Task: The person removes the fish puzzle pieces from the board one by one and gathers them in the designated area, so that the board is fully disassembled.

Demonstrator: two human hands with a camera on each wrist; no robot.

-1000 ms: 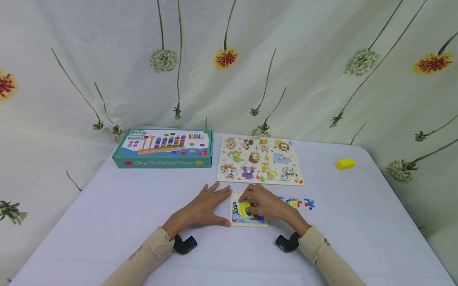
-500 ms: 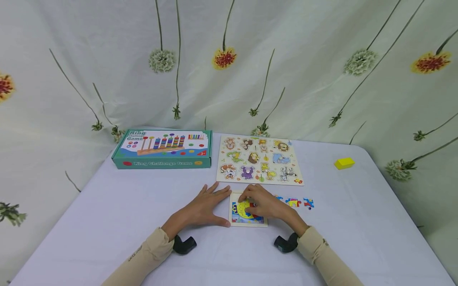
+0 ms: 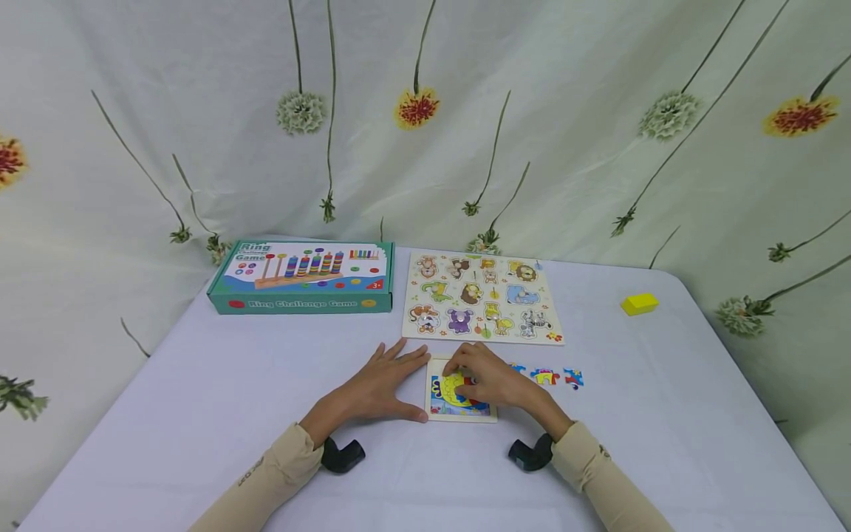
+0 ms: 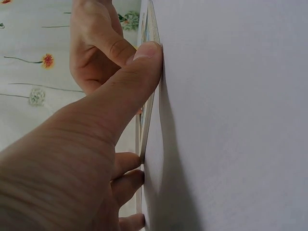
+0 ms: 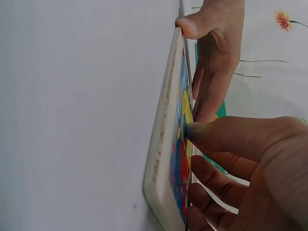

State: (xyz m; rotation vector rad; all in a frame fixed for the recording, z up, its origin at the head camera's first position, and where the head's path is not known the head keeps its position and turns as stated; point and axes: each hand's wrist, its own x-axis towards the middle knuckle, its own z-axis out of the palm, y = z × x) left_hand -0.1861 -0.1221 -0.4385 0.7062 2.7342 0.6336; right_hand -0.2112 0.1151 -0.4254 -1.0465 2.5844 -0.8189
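Observation:
A small jigsaw puzzle in a pale wooden frame (image 3: pixel 462 418) lies flat on the table before me, with a yellow, red and blue picture. My left hand (image 3: pixel 379 380) rests at its left side, fingers spread and thumb touching the near left corner; in the left wrist view that thumb (image 4: pixel 147 53) lies along the frame's edge. Over the picture, my right hand (image 3: pixel 488 375) has its fingers curled, thumb and forefinger pinching at a yellow puzzle piece (image 3: pixel 451 386). The right wrist view shows the right thumb (image 5: pixel 211 134) pressed to the picture. The right hand hides part of the puzzle.
Loose jigsaw pieces (image 3: pixel 545 377) lie right of the frame, partly behind my right hand. Farther back are an animal peg puzzle board (image 3: pixel 482 295), a green Ring Challenge Game box (image 3: pixel 302 303) and a yellow block (image 3: pixel 640 304). A floral cloth (image 3: pixel 565 148) hangs behind the table.

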